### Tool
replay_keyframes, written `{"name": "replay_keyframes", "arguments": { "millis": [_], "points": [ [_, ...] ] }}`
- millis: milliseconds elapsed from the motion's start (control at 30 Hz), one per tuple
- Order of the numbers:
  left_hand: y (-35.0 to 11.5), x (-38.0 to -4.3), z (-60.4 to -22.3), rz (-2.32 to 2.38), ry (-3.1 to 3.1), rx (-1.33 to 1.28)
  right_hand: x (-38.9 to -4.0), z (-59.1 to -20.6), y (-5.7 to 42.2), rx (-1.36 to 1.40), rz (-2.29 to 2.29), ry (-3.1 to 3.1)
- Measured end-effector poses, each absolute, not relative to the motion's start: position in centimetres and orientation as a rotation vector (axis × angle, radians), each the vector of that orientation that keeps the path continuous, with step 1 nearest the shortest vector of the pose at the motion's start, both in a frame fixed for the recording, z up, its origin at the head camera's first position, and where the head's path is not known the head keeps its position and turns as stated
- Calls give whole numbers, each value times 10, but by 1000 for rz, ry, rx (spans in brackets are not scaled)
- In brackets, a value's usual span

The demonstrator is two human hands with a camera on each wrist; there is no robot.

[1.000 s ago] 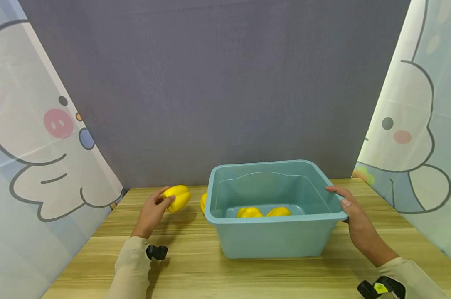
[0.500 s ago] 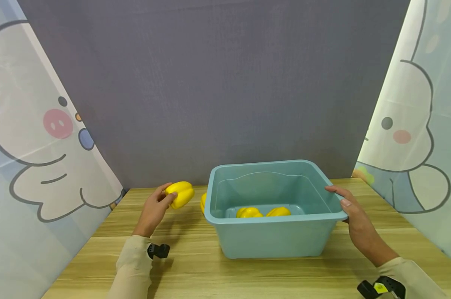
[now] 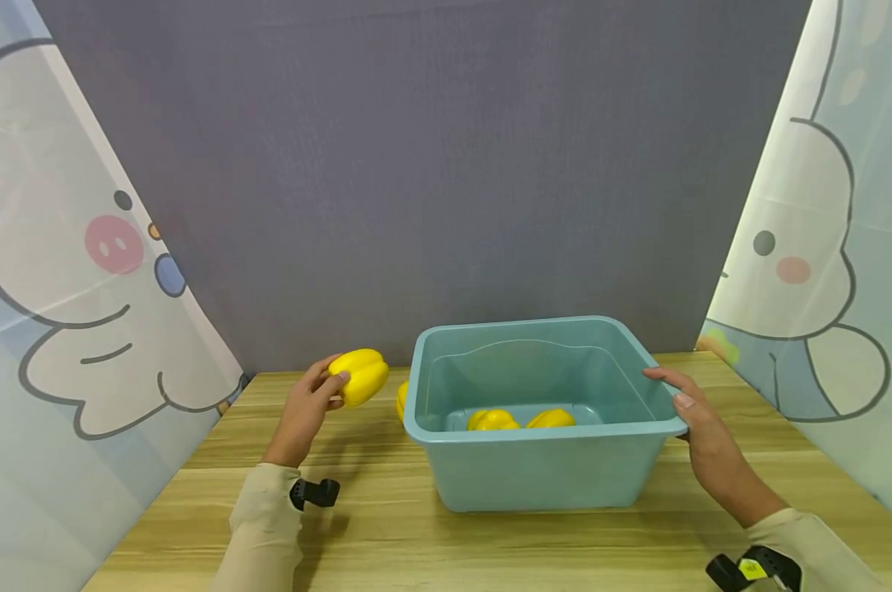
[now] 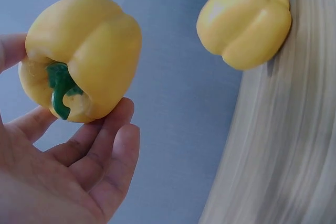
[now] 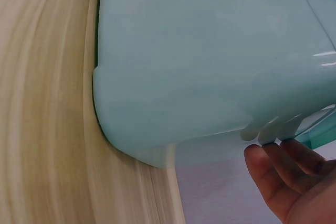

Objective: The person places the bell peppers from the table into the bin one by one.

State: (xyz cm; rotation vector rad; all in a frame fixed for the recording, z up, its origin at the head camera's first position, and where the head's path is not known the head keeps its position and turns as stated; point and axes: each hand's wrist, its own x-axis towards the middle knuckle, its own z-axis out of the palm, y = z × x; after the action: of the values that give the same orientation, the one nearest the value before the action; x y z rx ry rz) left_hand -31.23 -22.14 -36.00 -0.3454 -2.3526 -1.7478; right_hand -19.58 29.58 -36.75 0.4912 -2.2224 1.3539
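My left hand point(image 3: 303, 415) pinches a yellow bell pepper point(image 3: 360, 376) between thumb and fingers, raised off the table left of the bin. In the left wrist view, that pepper's green stem point(image 4: 62, 90) points toward the palm. A teal plastic bin point(image 3: 534, 473) stands on the table, and two yellow peppers point(image 3: 493, 420) lie on its floor. Another yellow pepper point(image 4: 245, 22) rests on the table by the bin's left side; in the head view the bin mostly hides it. My right hand point(image 3: 708, 440) grips the bin's right rim, fingers beneath the lip in the right wrist view.
The wooden table point(image 3: 386, 543) reaches back to a grey cloth panel point(image 3: 446, 181). Printed cartoon curtains point(image 3: 61, 247) hang at both sides. A dark camera strap sits on each wrist.
My left hand has lifted the pepper slightly up and to the right, toward the bin. The right hand, the bin and the other peppers have stayed in place.
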Motion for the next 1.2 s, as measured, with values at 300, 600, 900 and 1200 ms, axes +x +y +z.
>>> {"name": "replay_keyframes", "arguments": {
  "millis": [300, 600, 900, 1200],
  "points": [
    [-216, -309, -353, -1780, -2328, -388, -196, -367, 296, 500, 1359, -2216],
    [-207, -302, -340, -1775, -2302, -473, -195, -368, 296, 484, 1332, -2237],
    [-197, -296, -330, -1796, -2279, -503, -195, -369, 297, 453, 1317, -2268],
    [-189, -292, -326, -1813, -2265, -538, -195, -368, 297, 456, 1348, -2264]
  ]
}}
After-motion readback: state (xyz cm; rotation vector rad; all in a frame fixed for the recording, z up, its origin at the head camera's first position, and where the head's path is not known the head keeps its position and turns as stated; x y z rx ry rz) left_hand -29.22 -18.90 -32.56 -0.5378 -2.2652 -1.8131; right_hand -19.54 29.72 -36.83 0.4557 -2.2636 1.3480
